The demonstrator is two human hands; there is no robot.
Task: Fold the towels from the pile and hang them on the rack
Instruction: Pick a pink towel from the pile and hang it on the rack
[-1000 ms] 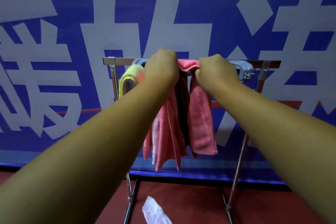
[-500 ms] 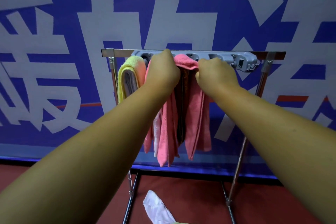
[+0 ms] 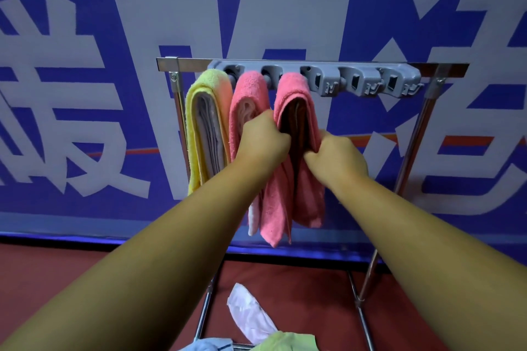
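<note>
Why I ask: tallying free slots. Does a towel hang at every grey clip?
No, the three grey clips at the right are bare; towels hang only leftward.

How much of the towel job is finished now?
Done: a yellow towel and a pink towel hang folded on the rack. In hand: left hand and right hand grip a second pink towel draped beside them. Left: more towels lie in the pile below.
</note>
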